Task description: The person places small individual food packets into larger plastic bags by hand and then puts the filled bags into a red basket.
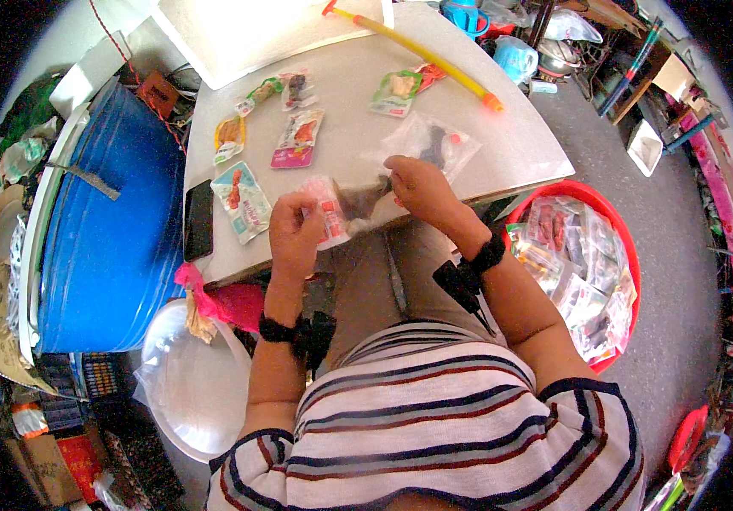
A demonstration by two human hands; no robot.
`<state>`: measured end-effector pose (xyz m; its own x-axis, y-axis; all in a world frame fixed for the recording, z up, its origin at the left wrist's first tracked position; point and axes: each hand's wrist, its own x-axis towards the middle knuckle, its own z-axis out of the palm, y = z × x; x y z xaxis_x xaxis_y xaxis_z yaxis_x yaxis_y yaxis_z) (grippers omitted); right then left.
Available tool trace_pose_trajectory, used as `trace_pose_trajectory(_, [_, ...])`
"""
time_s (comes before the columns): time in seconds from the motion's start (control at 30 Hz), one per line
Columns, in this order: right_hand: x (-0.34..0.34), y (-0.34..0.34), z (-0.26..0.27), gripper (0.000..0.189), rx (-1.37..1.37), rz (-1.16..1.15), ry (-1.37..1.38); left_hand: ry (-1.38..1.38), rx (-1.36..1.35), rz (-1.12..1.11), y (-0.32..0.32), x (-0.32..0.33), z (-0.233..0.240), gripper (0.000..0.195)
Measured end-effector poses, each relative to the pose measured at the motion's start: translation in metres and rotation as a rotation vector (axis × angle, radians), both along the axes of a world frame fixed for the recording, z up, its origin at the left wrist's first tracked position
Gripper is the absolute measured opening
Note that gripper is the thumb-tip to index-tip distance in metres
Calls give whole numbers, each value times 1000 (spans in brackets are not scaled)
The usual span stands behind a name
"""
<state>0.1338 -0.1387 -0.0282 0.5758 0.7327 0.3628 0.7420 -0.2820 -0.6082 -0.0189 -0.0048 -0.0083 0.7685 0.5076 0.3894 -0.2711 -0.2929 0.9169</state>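
Note:
My left hand (295, 225) grips the end of a red-and-white plastic packet (333, 220) over the table's front edge. A blurred, dark brownish part reaches from this packet towards my right hand (422, 188), whose curled fingers pinch its far end. Just beyond the right hand lies a clear plastic bag (433, 147) with something dark inside and a red spot. Left of my left hand rests a white-and-teal snack pouch (242, 203). Farther up are a pink-and-white pouch (298, 140) and a yellow-edged pouch (229, 139).
More small packets (397, 92) lie on the white table (347, 96), near a yellow tube with orange ends (424, 54). A black phone (199, 220) sits at the left edge. A red tub (636, 281) full of packets stands right, a blue barrel (117, 236) left.

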Motion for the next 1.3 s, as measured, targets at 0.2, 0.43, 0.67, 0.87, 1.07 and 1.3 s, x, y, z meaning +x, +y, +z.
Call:
trace_pose_trajectory(0.2, [-2,2,-1,16,-16,-1,-29,-120,-508,-55,19,26,-40,15])
trace_pose_trajectory(0.43, [-7,2,-15,17,-24,-29,-34,8,-1014,-19,1,18,-63,29])
trace_pose_trajectory(0.67, [-10,1,-18,20,-45,-41,24,45,-1228,-234,-27,11,-75,13])
trace_pose_trajectory(0.87, [-12,2,-21,20,43,-61,10,17,-874,-110,-40,15,-103,13])
trace_pose_trajectory(1.07, [-9,1,-29,19,105,-83,38,67,-1546,-397,-47,6,-89,20])
trace_pose_trajectory(1.3, [-10,0,-28,18,98,-52,1,179,-1122,-431,-61,8,-83,10])
